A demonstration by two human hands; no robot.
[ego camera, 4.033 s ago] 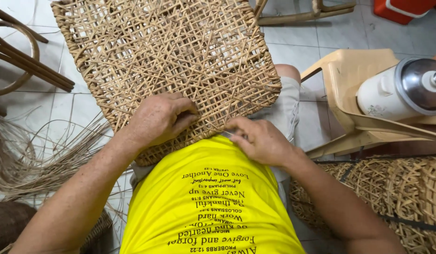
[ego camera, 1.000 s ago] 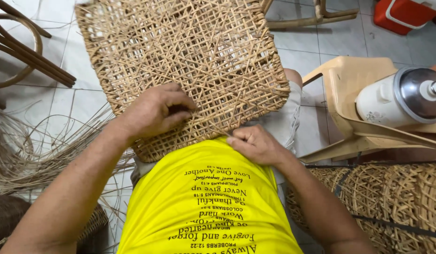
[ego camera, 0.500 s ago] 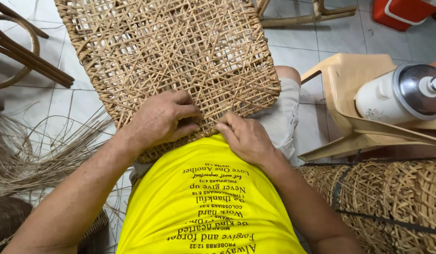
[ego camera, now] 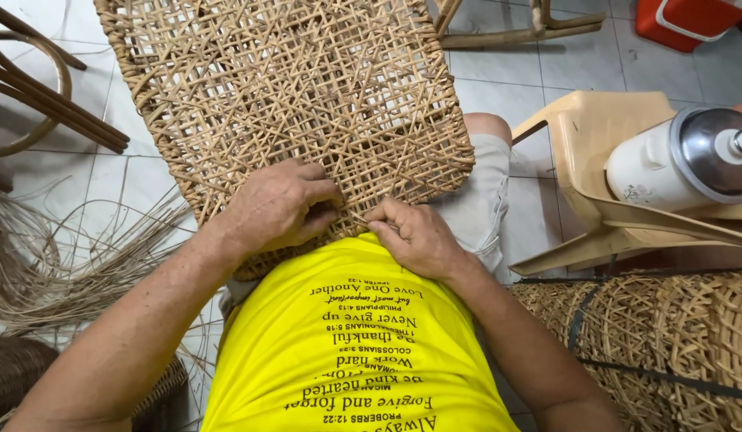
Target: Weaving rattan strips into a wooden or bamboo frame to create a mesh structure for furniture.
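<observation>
Head view looks straight down on one woven cane panel (ego camera: pixel 291 104) lying across the person's lap, its near edge against the yellow shirt (ego camera: pixel 355 352) and its far edge running out of the top of the frame. The panel's right edge ends just short of a beige plastic chair (ego camera: pixel 595 136), leaving a narrow strip of tiled floor (ego camera: pixel 507 88) between them; to the left the floor is more open, though loose cane strands (ego camera: pixel 75 256) fan across it and a bent wooden frame (ego camera: pixel 43 96) lies at the far left. Both hands sit at the near edge of the panel, close together, almost touching. The left hand (ego camera: pixel 279 208) lies palm down on the weave, fingers curled and pressed into the lattice, forearm coming in from the near left. The right hand (ego camera: pixel 415 236) is bent at the wrist, its thumb and forefinger pinched on a thin cane strand (ego camera: pixel 361 218) at the panel's edge. On the chair one white canister with a metal lid (ego camera: pixel 683 164) lies on its side. One roll of woven cane (ego camera: pixel 667 344) lies near right, and one red container (ego camera: pixel 691 20) sits far right.
</observation>
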